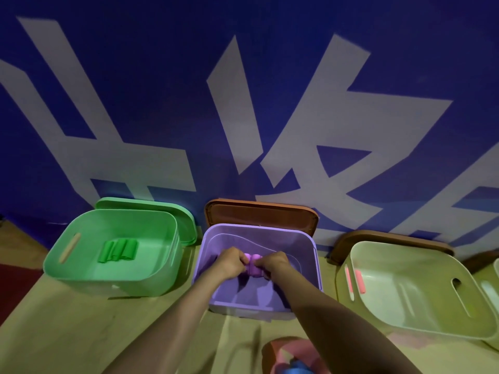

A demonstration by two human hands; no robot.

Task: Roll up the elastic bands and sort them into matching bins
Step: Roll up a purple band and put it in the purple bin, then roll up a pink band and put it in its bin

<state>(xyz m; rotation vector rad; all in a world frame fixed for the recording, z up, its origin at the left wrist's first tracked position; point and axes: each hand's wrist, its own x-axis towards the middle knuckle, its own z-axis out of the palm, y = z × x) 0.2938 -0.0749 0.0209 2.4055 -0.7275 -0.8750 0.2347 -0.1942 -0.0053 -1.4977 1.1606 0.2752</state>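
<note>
Inside the purple bin (259, 238), both hands meet over the floor near its back wall. The left hand (232, 261) and right hand (271, 263) have their fingers curled, each pinching one end of a rolled purple band (255, 265) that sits between them, low in the bin. It shows two rounded lobes; whether that is one roll or two I cannot tell. Both forearms reach in over the bin's near rim.

Left of the purple bin, just beside it, stands a green bin (162, 252) with green bands (118, 251) rolled and lying side by side on its floor. Right of the purple bin, a little apart, is a pale bin (405, 292), tilted in the wide-angle view, with two pink strips (359, 280) against its left wall.

Behind the purple bin a brown lid (259, 214) leans on the blue wall (162, 103), which bears large white characters. A green lid (162, 209) leans behind the green bin, and a second brown lid (378, 237) behind the pale one.

All three bins rest on a tan desk (67, 319). Nearer than the purple bin, at the bottom edge, lies a pink band (291, 349) with a blue band (299, 367) on it, both cut off by the frame.
</note>
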